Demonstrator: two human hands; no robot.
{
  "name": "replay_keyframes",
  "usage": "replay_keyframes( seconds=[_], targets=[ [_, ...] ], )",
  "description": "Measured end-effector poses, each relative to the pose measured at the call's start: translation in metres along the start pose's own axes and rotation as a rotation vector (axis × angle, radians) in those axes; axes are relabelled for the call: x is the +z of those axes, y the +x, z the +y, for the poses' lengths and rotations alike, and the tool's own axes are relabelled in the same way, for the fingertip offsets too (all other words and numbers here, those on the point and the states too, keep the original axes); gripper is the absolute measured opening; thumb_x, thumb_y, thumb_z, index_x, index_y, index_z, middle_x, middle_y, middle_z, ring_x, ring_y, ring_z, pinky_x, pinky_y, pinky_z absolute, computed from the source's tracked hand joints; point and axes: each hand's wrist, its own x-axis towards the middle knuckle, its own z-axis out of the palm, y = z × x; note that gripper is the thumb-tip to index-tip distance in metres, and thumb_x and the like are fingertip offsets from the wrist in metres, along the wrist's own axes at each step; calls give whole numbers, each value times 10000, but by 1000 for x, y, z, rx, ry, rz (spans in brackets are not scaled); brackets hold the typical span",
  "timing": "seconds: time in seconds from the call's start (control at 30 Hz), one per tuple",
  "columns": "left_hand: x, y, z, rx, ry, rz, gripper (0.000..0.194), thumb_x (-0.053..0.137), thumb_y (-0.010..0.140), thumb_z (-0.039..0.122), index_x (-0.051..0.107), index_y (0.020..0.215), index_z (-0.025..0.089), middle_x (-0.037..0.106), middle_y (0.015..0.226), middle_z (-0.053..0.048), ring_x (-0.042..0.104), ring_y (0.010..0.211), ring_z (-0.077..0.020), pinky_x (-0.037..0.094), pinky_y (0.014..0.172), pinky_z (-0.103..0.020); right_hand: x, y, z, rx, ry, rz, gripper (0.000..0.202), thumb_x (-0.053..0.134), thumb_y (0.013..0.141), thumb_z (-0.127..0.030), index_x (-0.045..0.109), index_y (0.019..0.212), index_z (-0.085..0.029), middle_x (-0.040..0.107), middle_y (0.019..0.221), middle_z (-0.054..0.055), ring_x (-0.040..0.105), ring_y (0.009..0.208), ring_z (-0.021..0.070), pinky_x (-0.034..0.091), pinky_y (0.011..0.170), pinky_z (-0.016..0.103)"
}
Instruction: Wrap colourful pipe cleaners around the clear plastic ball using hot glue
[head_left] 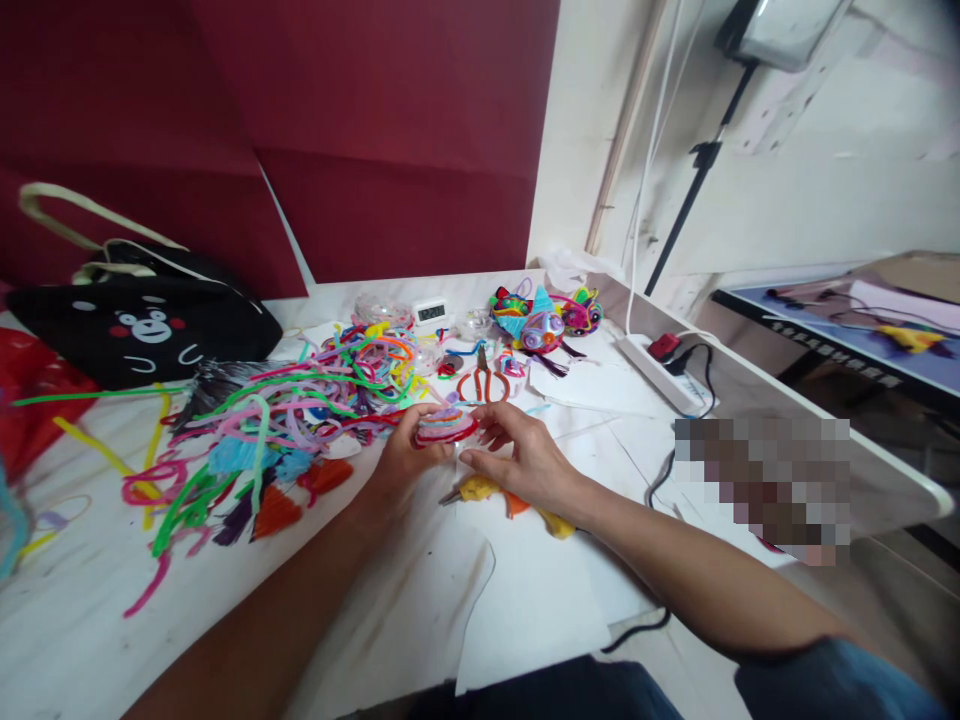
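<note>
Between my hands is a small rounded craft piece (448, 427) layered with fuzzy pipe cleaners in red, white, pink and blue; its underside is hidden. My left hand (409, 450) grips its left side, thumb below and fingers behind. At its right edge, my right hand (525, 455) has curled fingers against it, with the thumb lower. Just beyond lie orange-handled pliers (484, 383). Under my right hand are yellow and orange fuzzy pieces (556, 522) and a pointed metal tool tip (450, 497). A heap of colourful pipe cleaners (352, 375) spreads to the left.
Finished-looking colourful fuzzy ornaments (541, 325) sit at the back, beside a small digital clock (430, 312). A black bag (142, 325) stands at the left. A power strip (660, 375) lies by the raised table edge (825, 440). White paper sheets (540, 600) cover the front.
</note>
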Motion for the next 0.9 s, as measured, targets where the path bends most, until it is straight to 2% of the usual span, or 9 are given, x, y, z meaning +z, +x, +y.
replay_keyframes(
  seconds=[0.13, 0.23, 0.5, 0.73, 0.9],
  targets=[
    [1, 1, 1, 67, 42, 15, 585, 926, 564, 345, 706, 1097, 246, 788, 1059, -45, 717, 1025, -321, 543, 877, -397, 1, 0, -1, 10, 1, -4, 401, 860, 866, -352, 704, 1220, -244, 737, 1125, 75, 720, 957, 228, 625, 884, 398],
    [2, 0, 1, 63, 48, 21, 589, 918, 576, 350, 699, 1111, 240, 793, 1046, -46, 721, 997, -318, 546, 880, -407, 1, 0, -3, 48, 21, -4, 393, 851, 859, -337, 699, 1210, -245, 735, 1090, 55, 712, 929, 218, 617, 863, 384],
    [7, -3, 3, 104, 98, 37, 533, 910, 597, 323, 706, 1088, 278, 796, 999, -16, 728, 968, -311, 571, 884, -405, 1, -1, -11, 137, 46, -1, 349, 795, 857, -283, 680, 1182, -231, 740, 1020, 43, 708, 898, 218, 597, 795, 357],
    [13, -5, 7, 154, 181, 51, 568, 935, 547, 295, 699, 1063, 272, 779, 1083, -36, 726, 1017, -319, 576, 905, -400, 4, -2, -5, 115, 42, 38, 262, 790, 876, -326, 643, 1078, -247, 737, 1043, 41, 695, 843, 194, 580, 715, 317],
    [12, -5, 7, 149, 197, 11, 571, 936, 582, 309, 698, 1099, 268, 791, 1074, -36, 733, 1005, -313, 581, 893, -391, 4, -1, -1, 90, 12, 44, 232, 763, 904, -338, 627, 1066, -245, 727, 981, 39, 680, 811, 196, 581, 712, 327]
  ],
)
